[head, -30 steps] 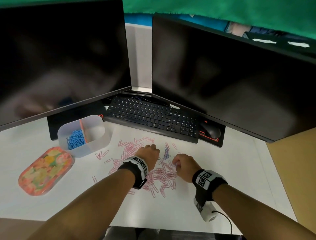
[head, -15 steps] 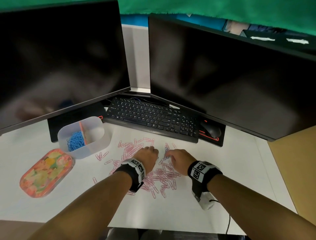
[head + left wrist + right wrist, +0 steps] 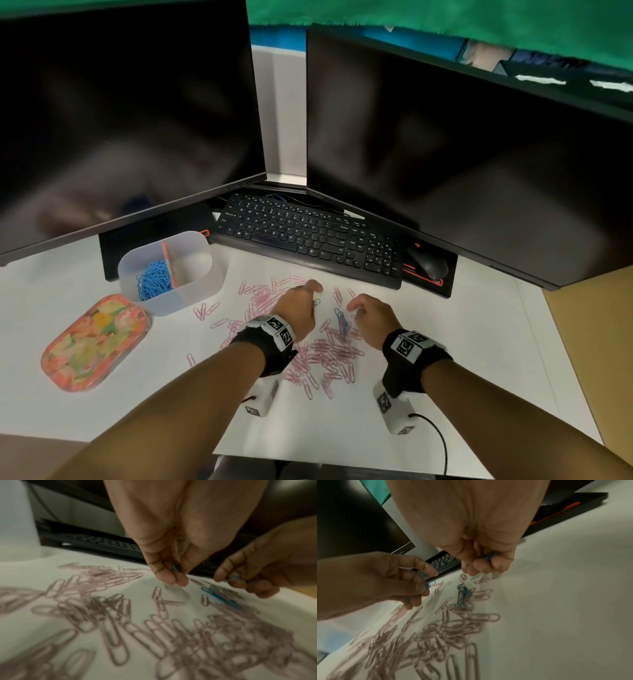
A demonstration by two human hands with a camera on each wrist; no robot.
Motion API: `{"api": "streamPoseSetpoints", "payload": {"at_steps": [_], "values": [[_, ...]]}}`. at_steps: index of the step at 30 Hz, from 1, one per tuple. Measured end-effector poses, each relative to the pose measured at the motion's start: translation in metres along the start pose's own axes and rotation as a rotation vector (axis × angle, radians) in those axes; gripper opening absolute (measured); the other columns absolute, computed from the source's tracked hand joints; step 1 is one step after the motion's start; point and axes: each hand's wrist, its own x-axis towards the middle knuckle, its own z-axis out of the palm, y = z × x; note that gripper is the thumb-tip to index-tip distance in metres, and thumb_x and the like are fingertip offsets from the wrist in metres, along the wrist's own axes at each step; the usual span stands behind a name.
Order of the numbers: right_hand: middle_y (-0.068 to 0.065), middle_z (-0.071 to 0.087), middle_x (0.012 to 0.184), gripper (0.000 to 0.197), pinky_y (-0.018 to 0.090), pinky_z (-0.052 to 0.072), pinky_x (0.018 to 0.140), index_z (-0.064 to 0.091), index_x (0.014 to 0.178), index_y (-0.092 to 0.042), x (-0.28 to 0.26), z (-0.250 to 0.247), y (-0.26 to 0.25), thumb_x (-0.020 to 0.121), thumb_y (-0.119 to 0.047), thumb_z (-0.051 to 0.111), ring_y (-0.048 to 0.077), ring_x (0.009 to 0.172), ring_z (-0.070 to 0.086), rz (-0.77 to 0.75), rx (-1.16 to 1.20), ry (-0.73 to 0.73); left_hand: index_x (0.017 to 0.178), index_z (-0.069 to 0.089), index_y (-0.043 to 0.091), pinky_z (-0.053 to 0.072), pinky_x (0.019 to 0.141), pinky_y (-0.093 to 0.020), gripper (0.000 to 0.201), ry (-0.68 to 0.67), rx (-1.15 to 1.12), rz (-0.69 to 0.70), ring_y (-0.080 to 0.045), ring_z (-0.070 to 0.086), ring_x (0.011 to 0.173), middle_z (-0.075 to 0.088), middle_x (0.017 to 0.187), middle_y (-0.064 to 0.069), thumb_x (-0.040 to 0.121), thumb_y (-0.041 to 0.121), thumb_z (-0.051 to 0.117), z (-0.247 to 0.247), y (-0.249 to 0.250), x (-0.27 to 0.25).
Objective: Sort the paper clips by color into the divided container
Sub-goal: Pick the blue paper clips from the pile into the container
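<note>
Several pink paper clips (image 3: 322,353) lie scattered on the white desk, with a few blue clips (image 3: 340,318) among them between my hands. My left hand (image 3: 313,298) hovers just over the pile and pinches a blue clip (image 3: 175,567) between thumb and fingers. My right hand (image 3: 354,306) is curled round a few blue clips (image 3: 489,556). The loose blue clips (image 3: 462,593) lie right below its fingertips. The clear divided container (image 3: 205,270) stands at the left rear, with a heap of blue clips (image 3: 154,281) in its left compartment beside an orange divider (image 3: 168,263).
A floral lid (image 3: 96,342) lies left of the pile, in front of the container. A black keyboard (image 3: 308,236) and a mouse (image 3: 428,265) sit just behind the clips, under two dark monitors (image 3: 120,120). The desk's front edge (image 3: 308,460) runs under my forearms.
My right hand slid left to the blue clips beside my left hand. Both hands then drew slightly apart and now hold blue clips.
</note>
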Motion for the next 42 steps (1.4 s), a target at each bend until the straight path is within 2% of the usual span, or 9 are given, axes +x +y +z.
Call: {"api": "streamPoseSetpoints", "payload": {"at_steps": [5,8,11,16,23,26,32,38,42], "values": [[0.006,0.062,0.1,0.026,0.032,0.052,0.078,0.06,0.099,-0.01,-0.003,0.017,-0.016,0.089,-0.033,0.057,0.022,0.093,0.06,0.013,-0.232,0.039,0.091,0.055,0.021,0.053,0.071,-0.03,0.031,0.041,-0.306,-0.207,-0.02,0.06,0.083,0.062,0.09,-0.001,0.081,-0.008,0.047,0.003,-0.004,0.002],[0.009,0.066,0.101,0.021,0.031,0.054,0.08,0.065,0.097,-0.008,-0.003,0.021,-0.02,0.088,-0.026,0.06,0.024,0.093,0.063,0.054,-0.21,0.058,0.079,0.053,0.024,0.051,0.067,-0.029,0.031,0.08,-0.422,-0.281,-0.023,0.062,0.084,0.065,0.089,-0.003,0.082,-0.003,0.039,0.003,-0.004,0.002],[0.008,0.07,0.097,0.014,0.025,0.051,0.077,0.07,0.09,-0.008,0.0,0.019,-0.02,0.087,-0.017,0.06,0.024,0.094,0.065,0.076,-0.114,0.042,0.084,0.056,0.019,0.043,0.056,-0.024,0.027,0.084,-0.441,-0.303,-0.017,0.057,0.077,0.064,0.091,-0.003,0.087,0.004,0.035,0.0,0.0,-0.001],[0.003,0.068,0.07,0.025,0.014,0.044,0.062,0.072,0.071,-0.004,0.005,0.009,-0.009,0.087,-0.019,0.059,0.021,0.077,0.062,0.106,0.063,-0.008,0.095,0.057,0.019,0.043,0.057,-0.023,0.017,0.027,-0.387,-0.303,-0.018,0.058,0.076,0.062,0.087,-0.001,0.088,0.012,0.044,0.001,-0.001,-0.002],[0.006,0.073,0.098,0.019,0.021,0.046,0.079,0.076,0.092,-0.008,0.006,-0.01,0.002,0.088,-0.018,0.059,0.019,0.094,0.064,0.104,0.027,0.03,0.121,0.057,0.022,0.052,0.084,-0.028,0.032,-0.085,0.027,-0.079,-0.02,0.06,0.099,0.059,0.118,-0.003,0.091,0.015,0.052,0.001,0.005,0.001],[0.006,0.07,0.103,0.02,0.026,0.051,0.084,0.072,0.096,-0.01,0.004,-0.013,0.004,0.087,-0.01,0.054,0.022,0.098,0.064,0.099,-0.079,0.094,0.13,0.052,0.024,0.054,0.086,-0.031,0.037,-0.16,0.204,0.032,-0.024,0.062,0.101,0.049,0.126,-0.004,0.093,0.017,0.052,0.004,0.012,0.004],[0.006,0.069,0.102,0.019,0.03,0.053,0.082,0.069,0.1,-0.011,-0.003,0.002,-0.009,0.084,-0.014,0.061,0.022,0.092,0.063,-0.044,-0.215,0.067,0.123,0.053,0.02,0.056,0.081,-0.036,0.029,-0.201,0.401,0.109,-0.029,0.064,0.092,0.047,0.117,-0.008,0.095,0.017,0.05,0.008,0.022,0.007],[0.01,0.07,0.097,0.016,0.033,0.056,0.079,0.071,0.092,-0.007,-0.001,0.013,-0.012,0.086,-0.009,0.057,0.025,0.088,0.065,0.003,-0.208,0.02,0.116,0.056,0.016,0.053,0.076,-0.034,0.023,-0.216,0.425,0.097,-0.028,0.063,0.09,0.052,0.111,-0.007,0.095,0.018,0.048,0.008,0.02,0.007],[0.01,0.07,0.097,0.017,0.031,0.056,0.079,0.071,0.089,-0.006,0.001,0.007,-0.007,0.087,-0.005,0.054,0.024,0.091,0.065,0.003,-0.193,-0.001,0.115,0.057,0.012,0.054,0.086,-0.038,0.022,-0.234,0.369,0.068,-0.027,0.061,0.098,0.054,0.113,-0.008,0.094,0.015,0.049,0.007,0.019,0.007]]}}
